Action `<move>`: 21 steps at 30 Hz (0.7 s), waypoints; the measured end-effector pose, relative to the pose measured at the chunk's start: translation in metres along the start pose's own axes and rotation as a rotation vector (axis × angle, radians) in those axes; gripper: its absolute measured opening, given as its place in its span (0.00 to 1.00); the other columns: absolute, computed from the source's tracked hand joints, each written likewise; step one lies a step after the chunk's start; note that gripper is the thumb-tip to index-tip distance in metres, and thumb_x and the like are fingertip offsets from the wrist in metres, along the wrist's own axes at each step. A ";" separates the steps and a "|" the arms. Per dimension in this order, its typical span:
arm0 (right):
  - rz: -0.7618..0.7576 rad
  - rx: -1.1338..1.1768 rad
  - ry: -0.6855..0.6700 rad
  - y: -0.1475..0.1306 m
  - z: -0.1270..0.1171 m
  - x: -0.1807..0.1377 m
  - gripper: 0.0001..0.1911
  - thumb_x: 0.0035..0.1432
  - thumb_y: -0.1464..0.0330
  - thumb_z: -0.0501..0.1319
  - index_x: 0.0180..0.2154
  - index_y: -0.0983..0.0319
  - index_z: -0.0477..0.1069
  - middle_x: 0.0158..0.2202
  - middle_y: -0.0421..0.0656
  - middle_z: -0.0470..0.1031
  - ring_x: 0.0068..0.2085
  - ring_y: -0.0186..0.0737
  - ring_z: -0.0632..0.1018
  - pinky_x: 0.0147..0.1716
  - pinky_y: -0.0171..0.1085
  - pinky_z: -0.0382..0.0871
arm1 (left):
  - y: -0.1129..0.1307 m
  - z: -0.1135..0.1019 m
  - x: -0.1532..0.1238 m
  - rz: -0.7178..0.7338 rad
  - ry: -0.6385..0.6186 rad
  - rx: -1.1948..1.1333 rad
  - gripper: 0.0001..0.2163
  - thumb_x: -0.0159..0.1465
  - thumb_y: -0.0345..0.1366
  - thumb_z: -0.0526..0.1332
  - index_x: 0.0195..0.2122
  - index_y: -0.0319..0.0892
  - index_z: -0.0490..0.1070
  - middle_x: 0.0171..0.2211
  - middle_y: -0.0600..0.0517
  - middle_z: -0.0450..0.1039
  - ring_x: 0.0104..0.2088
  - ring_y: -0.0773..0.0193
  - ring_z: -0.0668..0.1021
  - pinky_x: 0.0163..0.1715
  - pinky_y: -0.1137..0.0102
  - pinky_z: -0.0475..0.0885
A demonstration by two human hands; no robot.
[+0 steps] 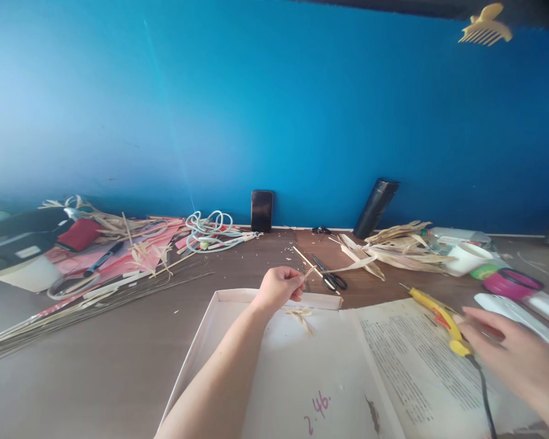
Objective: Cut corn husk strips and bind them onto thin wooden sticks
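While a blue wall (274,110) fills the upper half of my view, a brown table (119,378) stretches below it. On the near part of the table lies a shallow white box (297,378), its near side cut off and one stretch hidden behind the person's left forearm. Inside are a few dry husk scraps (299,314), and "2.46." is handwritten on its floor. To the right, a printed panel (407,366) lies flat, its text too blurred to read. Beyond it sprawls a heap of dry husks (402,250), with a black flask (376,207) leaning on the wall and a white cup (462,265) whose contents I cannot make out. The right hand (507,341), blurred, is beside a yellow glue gun (439,317); I cannot tell whether its fingers grip anything. The left hand (281,286), over the box's far rim, pinches a thin husk strip (348,266) between thumb and fingertips. The strip runs rightward past black scissors (328,279) towards the heap, where its far end is hard to distinguish.
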State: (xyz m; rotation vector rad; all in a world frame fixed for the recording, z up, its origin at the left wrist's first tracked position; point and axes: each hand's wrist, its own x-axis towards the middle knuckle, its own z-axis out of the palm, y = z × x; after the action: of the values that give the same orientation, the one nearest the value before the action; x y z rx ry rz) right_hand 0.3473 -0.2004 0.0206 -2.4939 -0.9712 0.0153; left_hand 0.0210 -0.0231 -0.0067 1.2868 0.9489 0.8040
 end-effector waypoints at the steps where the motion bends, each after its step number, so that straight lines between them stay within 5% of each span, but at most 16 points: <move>1: 0.001 0.049 -0.048 -0.014 -0.002 -0.006 0.19 0.43 0.54 0.59 0.38 0.54 0.72 0.42 0.47 0.76 0.36 0.51 0.77 0.35 0.44 0.67 | 0.000 0.000 0.000 0.001 0.001 -0.002 0.05 0.54 0.35 0.61 0.28 0.37 0.72 0.24 0.50 0.72 0.21 0.72 0.72 0.22 0.75 0.72; 6: -0.189 0.476 -0.128 -0.094 0.007 -0.035 0.18 0.47 0.56 0.60 0.40 0.57 0.73 0.41 0.45 0.77 0.42 0.46 0.76 0.41 0.40 0.67 | 0.000 0.000 0.001 0.027 0.059 -0.029 0.06 0.54 0.36 0.61 0.28 0.37 0.72 0.24 0.50 0.72 0.21 0.72 0.72 0.21 0.75 0.72; 10: -0.292 0.833 -0.175 -0.159 0.028 -0.047 0.19 0.49 0.57 0.60 0.39 0.62 0.74 0.36 0.46 0.77 0.37 0.42 0.76 0.32 0.35 0.68 | 0.002 -0.003 0.002 0.064 0.190 -0.107 0.08 0.53 0.37 0.62 0.29 0.36 0.72 0.25 0.50 0.72 0.22 0.72 0.71 0.20 0.76 0.72; 16: -0.211 1.211 -0.411 -0.242 0.066 -0.055 0.18 0.48 0.57 0.62 0.38 0.62 0.74 0.31 0.43 0.75 0.30 0.33 0.73 0.22 0.27 0.62 | 0.003 -0.013 0.008 0.128 0.374 -0.240 0.12 0.52 0.41 0.63 0.30 0.35 0.72 0.25 0.50 0.71 0.20 0.73 0.70 0.18 0.77 0.69; 21: -0.072 1.350 -0.403 -0.269 0.102 -0.059 0.17 0.45 0.57 0.63 0.35 0.62 0.73 0.27 0.41 0.73 0.27 0.33 0.72 0.19 0.27 0.60 | 0.001 -0.019 0.011 0.168 0.450 -0.294 0.14 0.51 0.44 0.63 0.30 0.36 0.72 0.25 0.50 0.72 0.21 0.72 0.70 0.19 0.77 0.69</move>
State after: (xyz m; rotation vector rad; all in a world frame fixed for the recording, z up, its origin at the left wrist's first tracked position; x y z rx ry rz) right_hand 0.1136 -0.0223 0.0339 -1.2037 -0.7611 0.8640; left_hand 0.0080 -0.0048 -0.0073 0.9531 1.0344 1.3500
